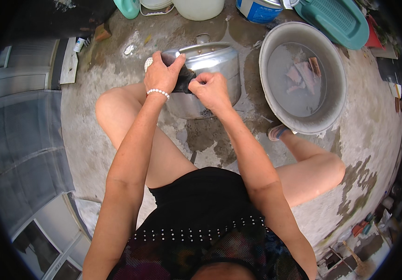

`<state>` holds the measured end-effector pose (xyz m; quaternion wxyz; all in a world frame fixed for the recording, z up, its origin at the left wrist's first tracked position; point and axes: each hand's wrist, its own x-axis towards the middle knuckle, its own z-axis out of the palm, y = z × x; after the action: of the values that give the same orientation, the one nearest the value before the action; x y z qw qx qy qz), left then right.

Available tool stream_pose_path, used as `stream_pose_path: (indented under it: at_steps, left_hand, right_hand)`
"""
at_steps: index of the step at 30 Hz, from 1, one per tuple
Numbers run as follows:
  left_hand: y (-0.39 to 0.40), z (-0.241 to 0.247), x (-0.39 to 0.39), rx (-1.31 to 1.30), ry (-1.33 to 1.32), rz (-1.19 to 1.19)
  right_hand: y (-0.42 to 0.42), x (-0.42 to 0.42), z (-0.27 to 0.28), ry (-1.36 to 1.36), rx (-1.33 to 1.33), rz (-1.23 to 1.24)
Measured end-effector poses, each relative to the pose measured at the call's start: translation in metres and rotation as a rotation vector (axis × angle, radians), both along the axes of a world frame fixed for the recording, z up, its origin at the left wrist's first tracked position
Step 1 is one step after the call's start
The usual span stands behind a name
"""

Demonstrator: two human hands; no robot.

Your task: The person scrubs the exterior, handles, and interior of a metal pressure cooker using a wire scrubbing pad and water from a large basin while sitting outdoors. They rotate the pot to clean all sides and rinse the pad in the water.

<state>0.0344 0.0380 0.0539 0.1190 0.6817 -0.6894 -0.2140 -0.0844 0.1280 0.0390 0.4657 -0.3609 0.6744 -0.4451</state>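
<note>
A shiny metal pot (218, 66) lies in front of me on the wet concrete, its dark handle (183, 82) turned towards me. My left hand (162, 71), with a white bead bracelet at the wrist, grips the pot's left side near that handle, thumb on the rim. At the handle's right end is my right hand (210, 89), its fingers curled; whether they pinch something small is hidden. To the right stands a large grey metal basin (267, 80) with cloudy water, some pale pinkish pieces (306, 75) and a reddish-brown piece (314, 67).
Behind the pot stand a whitish bucket (199, 8), a blue-and-white bucket (260, 12) and a green plastic jug (128, 7). A teal plastic tray (339, 22) leans behind the basin. My legs are spread on both sides, the right foot close to the basin.
</note>
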Motion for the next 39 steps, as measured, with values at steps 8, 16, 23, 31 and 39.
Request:
stream_pose_path:
  at_steps: [8,16,23,31,39]
  left_hand:
    - [-0.003,0.006,-0.001,0.002,0.036,-0.006]
    - [-0.001,0.005,-0.003,-0.002,0.011,-0.022]
    - [0.001,0.009,-0.005,0.017,-0.015,-0.008]
    - [0.006,0.008,-0.008,0.016,-0.004,-0.019]
    - [0.004,0.010,-0.013,0.025,-0.005,-0.016]
  right_hand:
    - [0.010,-0.012,-0.021,-0.472,-0.049,-0.041]
    - [0.009,0.015,-0.016,-0.201,-0.198,-0.382]
    - [0.010,0.033,-0.005,0.383,-0.562,-0.286]
    - [0.078,0.030,-0.022,0.318,-0.557,0.022]
    - [0.025,0.006,0.025,0.477,-0.675,-0.189]
